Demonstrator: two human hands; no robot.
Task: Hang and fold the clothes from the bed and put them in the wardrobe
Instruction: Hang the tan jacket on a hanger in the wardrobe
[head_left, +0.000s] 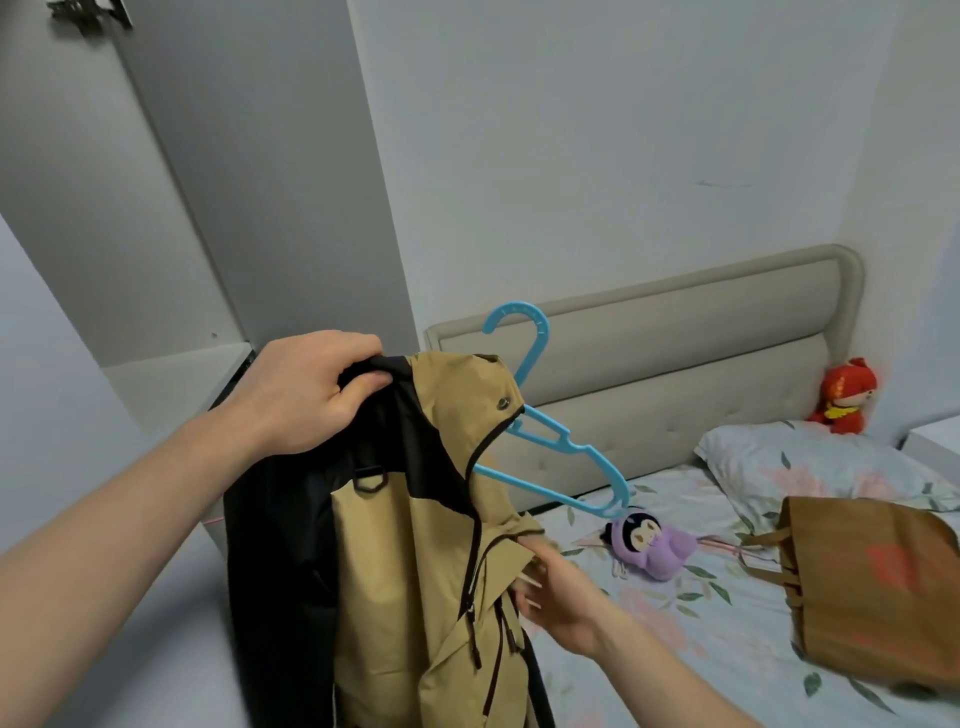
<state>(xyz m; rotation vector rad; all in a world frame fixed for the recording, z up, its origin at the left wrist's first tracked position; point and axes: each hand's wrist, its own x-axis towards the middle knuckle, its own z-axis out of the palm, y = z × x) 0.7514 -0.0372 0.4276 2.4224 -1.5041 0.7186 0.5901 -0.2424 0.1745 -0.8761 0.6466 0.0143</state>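
Observation:
A tan and black jacket (410, 551) hangs in front of me, partly on a blue plastic hanger (550, 436) whose right arm and hook stick out beside the collar. My left hand (311, 389) grips the jacket's black shoulder at the top and holds it up. Lower down, my right hand (556, 592) reaches to the jacket's front edge, its fingers touching and curling into the tan fabric by the zip. The bed (727, 623) with a floral sheet lies to the right. The wardrobe door (171, 171) stands at the upper left.
On the bed lie a purple plush doll (649, 545), a brown paper bag (872, 587) and a floral pillow (810, 467). A red plush toy (847, 395) sits by the beige headboard (675, 364). A white bedside table's corner (935, 441) shows at the far right.

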